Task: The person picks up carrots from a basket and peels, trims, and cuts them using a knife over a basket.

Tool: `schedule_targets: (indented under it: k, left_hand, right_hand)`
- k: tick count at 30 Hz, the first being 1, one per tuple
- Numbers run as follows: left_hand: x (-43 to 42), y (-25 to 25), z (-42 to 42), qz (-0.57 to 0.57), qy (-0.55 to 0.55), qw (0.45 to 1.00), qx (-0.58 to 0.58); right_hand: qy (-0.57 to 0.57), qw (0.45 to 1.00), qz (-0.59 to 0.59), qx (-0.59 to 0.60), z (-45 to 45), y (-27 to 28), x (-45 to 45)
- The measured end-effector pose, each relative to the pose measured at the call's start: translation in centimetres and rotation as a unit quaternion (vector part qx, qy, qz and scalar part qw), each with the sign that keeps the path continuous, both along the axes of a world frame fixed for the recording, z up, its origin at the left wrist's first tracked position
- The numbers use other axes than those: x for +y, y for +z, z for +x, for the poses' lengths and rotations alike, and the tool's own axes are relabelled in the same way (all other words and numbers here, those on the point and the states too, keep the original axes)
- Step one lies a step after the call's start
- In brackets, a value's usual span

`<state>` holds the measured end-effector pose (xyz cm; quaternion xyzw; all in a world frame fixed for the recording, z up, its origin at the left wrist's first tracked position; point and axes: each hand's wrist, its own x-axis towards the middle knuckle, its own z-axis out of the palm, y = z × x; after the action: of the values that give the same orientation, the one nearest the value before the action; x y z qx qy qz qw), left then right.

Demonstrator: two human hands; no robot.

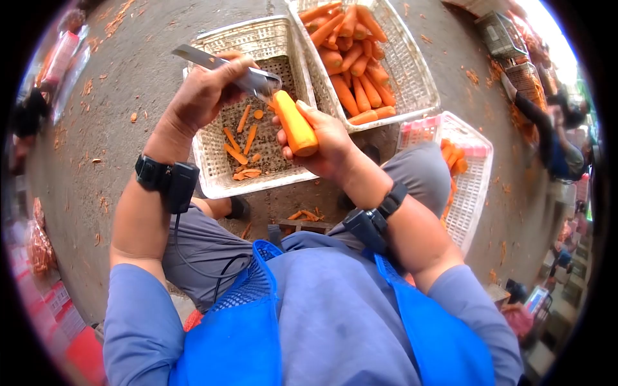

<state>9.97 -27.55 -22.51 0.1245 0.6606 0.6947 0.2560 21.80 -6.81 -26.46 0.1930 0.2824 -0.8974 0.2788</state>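
- Head view: I see left hand [215, 87] closed around a metal tool [254, 80], with the fingers wrapped and narrow; the flat end of the tool sticks out past the thumb side.
- Right hand [328, 138] holds one thick carrot [296, 125]; its fingers are curled around the carrot, with the thumb lying along the side.
- The upper end of the carrot is just beside the tool; whether they touch, I cannot tell.
- The carrot is above the first white crate [257, 185], near its right wall. Inside this crate lie orange pieces [248, 138], thin and small, on a dirty perforated bottom.
- The second white crate [409, 80] stands beside it, to the right, with a pile of carrots [354, 58] gathered to its left side.
- A third crate [475, 206], with a pink edge, is by the right knee [421, 174]; more orange pieces are at its left side.
- For moving, I see open room over the first crate, below the hands. To the right, the near corner of the second crate is close to the right hand.
- Both wrists carry black devices; from the left one, a cable [187, 260] hangs over the leg.
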Motion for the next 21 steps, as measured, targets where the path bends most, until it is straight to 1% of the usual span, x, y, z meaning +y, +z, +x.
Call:
schedule_targets:
  k: [2,3,5,7,8,10,12,13,15,16,18,19,20,21]
  left_hand:
    - [0.6,1.0,1.3,-0.037,-0.085,0.996,-0.006]
    - [1.2,1.2,2.0,-0.077,-0.093,0.993,0.009]
    - [1.2,0.1,1.6,-0.109,-0.012,0.993,0.045]
    - [0.0,-1.0,-0.5,-0.164,0.05,0.98,0.103]
    - [-0.6,-1.1,-1.3,-0.218,0.047,0.97,0.1]
    - [0.0,0.7,0.5,-0.248,-0.063,0.964,0.068]
    - [0.9,2.4,2.8,-0.274,-0.187,0.943,0.034]
    - [1.0,1.3,3.2,-0.285,-0.242,0.911,0.173]
    - [1.4,0.4,3.9,-0.335,-0.253,0.877,0.234]
    - [1.3,-0.2,4.0,-0.33,-0.24,0.882,0.236]
    - [1.0,-0.9,3.8,-0.297,-0.214,0.92,0.143]
    - [0.8,-1.2,3.7,-0.279,-0.201,0.934,0.096]
    - [0.8,-1.3,3.7,-0.25,-0.176,0.951,0.039]
    - [0.8,-1.1,3.8,-0.232,-0.187,0.955,0.009]
  right_hand:
    - [0.003,1.0,0.007,-0.016,0.0,-0.4,0.0]
    - [0.006,1.0,0.009,-0.025,0.0,-0.6,-0.1]
    - [0.023,0.999,0.024,-0.021,0.2,-0.5,-0.2]
    - [0.045,0.998,0.042,-0.015,0.1,-0.1,-0.3]
    - [0.058,0.997,0.054,-0.012,-0.1,0.2,-0.1]
    - [0.083,0.991,0.1,-0.004,0.0,0.2,0.1]
    - [0.11,0.984,0.139,0.001,0.1,0.8,0.4]
    - [0.127,0.979,0.158,0.004,0.1,1.0,0.3]
    - [0.134,0.978,0.158,0.012,0.1,0.6,0.1]
    - [0.138,0.978,0.157,0.02,-0.2,0.7,0.3]
    - [0.127,0.981,0.144,0.022,-0.8,1.5,1.0]
    - [0.087,0.987,0.128,0.034,-0.9,2.1,1.2]
    - [0.065,0.983,0.154,0.074,-1.0,2.2,1.6]
    - [0.043,0.976,0.18,0.114,-1.3,2.3,1.9]
